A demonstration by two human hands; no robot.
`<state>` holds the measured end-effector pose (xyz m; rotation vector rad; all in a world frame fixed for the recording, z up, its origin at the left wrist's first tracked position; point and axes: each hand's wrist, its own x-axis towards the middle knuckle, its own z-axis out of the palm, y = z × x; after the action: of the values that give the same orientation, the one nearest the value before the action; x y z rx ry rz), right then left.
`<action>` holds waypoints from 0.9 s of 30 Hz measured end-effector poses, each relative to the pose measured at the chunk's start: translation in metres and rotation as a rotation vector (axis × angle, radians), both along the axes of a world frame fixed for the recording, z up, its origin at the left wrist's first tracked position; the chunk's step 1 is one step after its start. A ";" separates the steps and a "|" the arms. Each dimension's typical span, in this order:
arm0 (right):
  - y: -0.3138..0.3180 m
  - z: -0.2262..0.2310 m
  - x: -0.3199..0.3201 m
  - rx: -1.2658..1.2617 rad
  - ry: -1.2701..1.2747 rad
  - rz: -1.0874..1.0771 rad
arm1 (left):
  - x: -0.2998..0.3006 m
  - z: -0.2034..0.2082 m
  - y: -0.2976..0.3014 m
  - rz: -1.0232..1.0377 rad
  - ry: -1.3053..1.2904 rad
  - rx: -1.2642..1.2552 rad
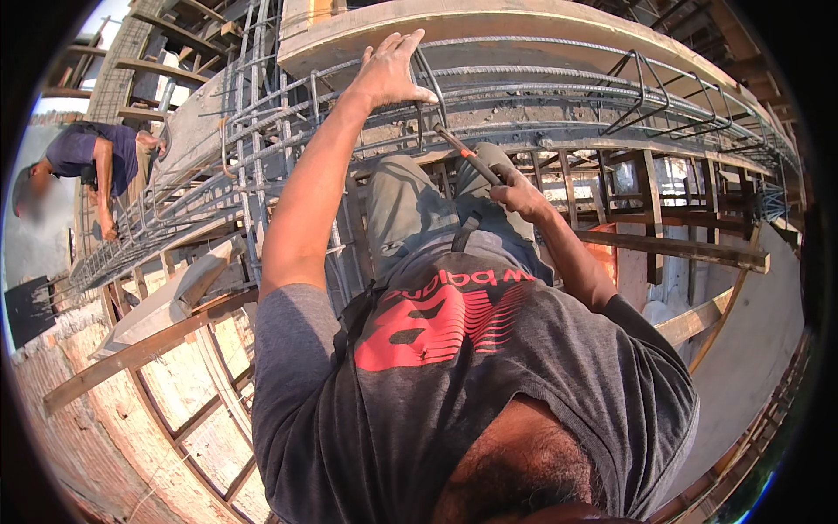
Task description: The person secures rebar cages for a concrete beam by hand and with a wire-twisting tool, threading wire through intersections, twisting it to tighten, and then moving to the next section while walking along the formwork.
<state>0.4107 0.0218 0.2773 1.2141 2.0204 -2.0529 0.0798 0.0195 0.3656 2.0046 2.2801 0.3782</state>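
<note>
My left hand (393, 72) reaches to the far side with its fingers stretched out and thumb apart. It is at a bent steel stirrup (430, 83), which stands upright around the long reinforcing bars (515, 90); whether the palm presses on it I cannot tell. My right hand (519, 192) is closed around the handle of a hand tool (471, 157) with an orange section and a narrow dark metal head. The head points toward the foot of the stirrup; its exact kind is unclear. Both hands are above the beam cage, in front of my knees.
More stirrups (642, 83) are grouped on the bars at the right. A wooden formwork board (524, 35) runs along the far side. Timber supports (650, 210) stand below on the right. Another person (100, 157) bends over rebar at the left. A loose plank (148, 345) lies lower left.
</note>
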 end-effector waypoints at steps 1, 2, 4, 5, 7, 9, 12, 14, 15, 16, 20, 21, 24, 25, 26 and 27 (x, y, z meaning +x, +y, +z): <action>-0.007 0.002 -0.004 -0.014 -0.004 0.049 | -0.001 -0.006 -0.001 -0.013 -0.080 0.011; -0.011 -0.009 -0.009 0.088 0.044 0.062 | -0.006 -0.008 0.004 -0.028 -0.149 0.039; -0.025 -0.002 -0.028 0.069 0.039 0.028 | -0.023 -0.012 0.006 -0.068 -0.388 0.082; -0.030 -0.004 -0.035 0.059 0.043 -0.001 | -0.025 -0.018 0.006 -0.074 -0.409 0.109; -0.033 -0.010 -0.048 0.045 0.055 -0.061 | -0.026 -0.023 0.008 -0.088 -0.446 0.167; -0.033 -0.007 -0.038 -0.075 0.047 -0.064 | -0.021 -0.025 0.007 -0.048 -0.279 0.134; -0.029 -0.007 -0.018 -0.118 0.058 -0.040 | -0.006 -0.017 0.001 -0.060 -0.192 0.146; -0.032 0.009 -0.017 -0.116 0.039 -0.077 | -0.004 -0.010 0.001 -0.011 -0.184 0.099; -0.033 0.013 -0.019 -0.116 0.031 -0.093 | -0.004 -0.007 -0.001 0.016 -0.178 0.074; -0.027 0.013 -0.026 -0.176 0.058 -0.159 | 0.004 0.000 0.004 0.051 -0.213 0.038; -0.031 -0.026 -0.108 -0.542 0.340 -0.416 | 0.010 -0.001 0.019 -0.046 -0.426 -0.023; -0.029 -0.032 -0.133 -0.461 0.332 -0.465 | 0.012 -0.005 0.016 -0.072 -0.432 0.033; -0.020 -0.051 -0.158 -0.091 0.301 -0.472 | 0.005 -0.017 0.010 -0.151 -0.469 0.227; -0.020 -0.061 -0.156 -0.027 0.297 -0.472 | 0.004 -0.021 0.003 -0.123 -0.483 0.301; -0.018 -0.064 -0.152 0.041 0.281 -0.466 | 0.006 -0.023 -0.003 -0.121 -0.377 0.364; -0.011 -0.067 -0.150 0.050 0.296 -0.435 | 0.007 -0.023 -0.004 -0.120 -0.272 0.426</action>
<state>0.2602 0.0107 0.2105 1.5580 2.0798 -2.5229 0.0872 0.0152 0.3426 2.0895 2.0271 1.1305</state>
